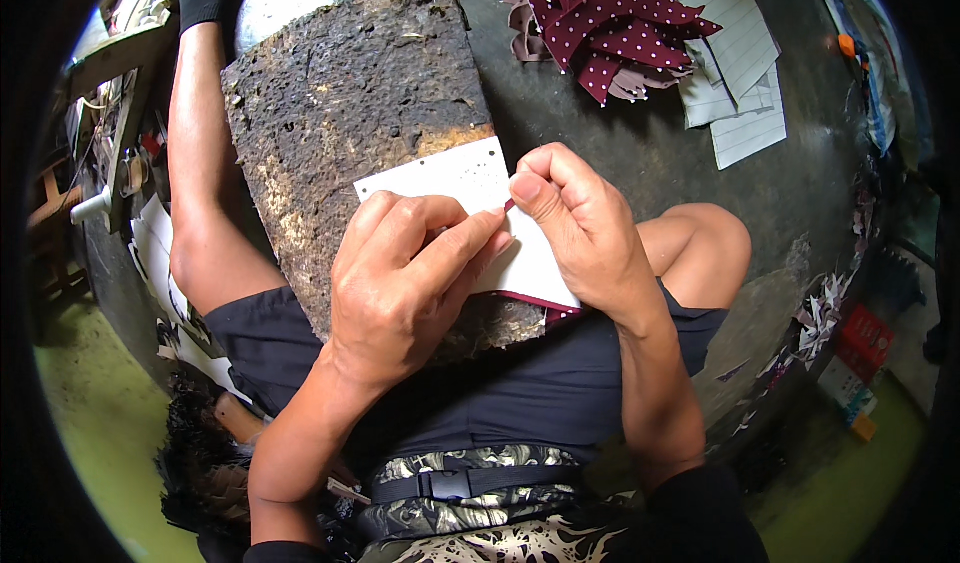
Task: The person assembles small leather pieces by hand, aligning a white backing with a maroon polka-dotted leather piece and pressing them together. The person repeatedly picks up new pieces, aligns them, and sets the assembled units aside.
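Observation:
A white card template (455, 178) with small punched holes lies on a rough, pitted dark board (350, 93) resting across my lap. A maroon edge of fabric (540, 305) shows under the card's near side. My left hand (405, 278) presses down on the card, its fingers pinching at the card's middle. My right hand (580, 228) pinches the same spot from the right, thumb and forefinger closed on a thin maroon piece at the card's edge.
A pile of maroon white-dotted fabric pieces (615, 18) lies at the far side of the dark round surface (600, 153). White lined paper sheets (740, 73) sit to its right. Fabric scraps (820, 313) litter the right rim. My bare leg (200, 163) extends left.

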Tool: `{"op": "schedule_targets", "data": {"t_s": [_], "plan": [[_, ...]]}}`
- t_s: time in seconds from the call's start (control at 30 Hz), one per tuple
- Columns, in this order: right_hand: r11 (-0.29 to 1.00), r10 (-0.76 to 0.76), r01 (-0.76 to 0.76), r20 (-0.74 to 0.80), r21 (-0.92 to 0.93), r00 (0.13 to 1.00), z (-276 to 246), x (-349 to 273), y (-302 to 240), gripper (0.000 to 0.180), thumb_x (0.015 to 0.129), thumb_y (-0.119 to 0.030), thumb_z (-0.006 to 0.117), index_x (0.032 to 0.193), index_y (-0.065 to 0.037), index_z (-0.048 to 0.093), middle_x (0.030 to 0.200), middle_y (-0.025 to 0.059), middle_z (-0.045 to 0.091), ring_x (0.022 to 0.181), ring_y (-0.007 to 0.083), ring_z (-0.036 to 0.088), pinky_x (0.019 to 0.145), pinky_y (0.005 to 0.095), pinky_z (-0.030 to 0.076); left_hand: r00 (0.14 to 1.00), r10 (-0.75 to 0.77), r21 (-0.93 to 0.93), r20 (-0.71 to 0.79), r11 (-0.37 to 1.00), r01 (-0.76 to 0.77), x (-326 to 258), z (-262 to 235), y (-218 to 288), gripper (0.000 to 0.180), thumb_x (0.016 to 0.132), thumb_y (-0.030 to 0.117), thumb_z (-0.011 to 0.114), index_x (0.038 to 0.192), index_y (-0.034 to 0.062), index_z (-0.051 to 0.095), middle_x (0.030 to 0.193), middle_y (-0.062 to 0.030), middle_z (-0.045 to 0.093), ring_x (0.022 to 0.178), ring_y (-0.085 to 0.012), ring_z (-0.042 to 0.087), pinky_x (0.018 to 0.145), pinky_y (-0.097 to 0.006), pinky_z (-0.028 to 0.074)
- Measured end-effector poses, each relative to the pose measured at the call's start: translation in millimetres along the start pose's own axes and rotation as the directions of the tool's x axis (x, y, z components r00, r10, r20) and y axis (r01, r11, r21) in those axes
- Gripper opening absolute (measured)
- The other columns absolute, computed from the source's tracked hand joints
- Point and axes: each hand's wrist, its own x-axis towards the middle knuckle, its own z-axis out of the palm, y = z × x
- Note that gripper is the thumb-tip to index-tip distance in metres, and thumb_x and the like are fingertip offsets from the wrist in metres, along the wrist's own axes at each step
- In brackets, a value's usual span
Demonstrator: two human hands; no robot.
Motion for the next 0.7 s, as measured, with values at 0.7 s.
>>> {"op": "schedule_targets", "data": {"t_s": [0.7], "plan": [[0.995,-0.030,0.028,-0.027,-0.091,0.999,-7.2,10.5,20.2,0.030,0.117,-0.028,0.070,0.112,0.000,0.066,0.089,0.0203,0.072,0.080,0.0325,0.072,0.075,0.0437,0.056,0.999,0.020,-0.002,0.028,1.000,-0.020,1.1,-1.0,-0.8,0.033,0.083,0.009,0.098,0.114,0.0120,0.089,0.095,-0.0003,0.070,0.081,-0.0201,0.063,0.072,-0.037,0.053]]}}
